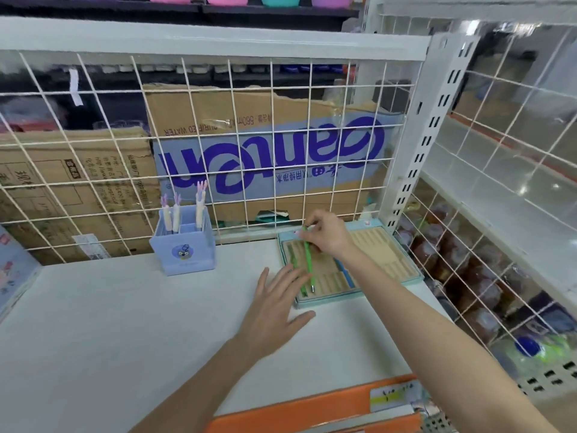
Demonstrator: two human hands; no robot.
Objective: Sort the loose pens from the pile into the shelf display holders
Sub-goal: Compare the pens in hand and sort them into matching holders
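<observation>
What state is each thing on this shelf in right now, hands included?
Green pen: pinched at its top end, tip down over the tray.
Tray: flat on the shelf, mostly unfilled.
Blue holder: upright, three pens inside.
Right hand: pinching the pen.
Left hand: open, flat beside the tray.

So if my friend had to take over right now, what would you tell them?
Right hand: pinching the top end of a green pen, lowering it onto the slotted tray.
Left hand: open, flat on the shelf, fingertips at the tray's left edge.
Done: another green pen lies in the tray; three pens stand in the blue holder.
Left: seat this pen. No loose pile is in view, so find it first.
</observation>
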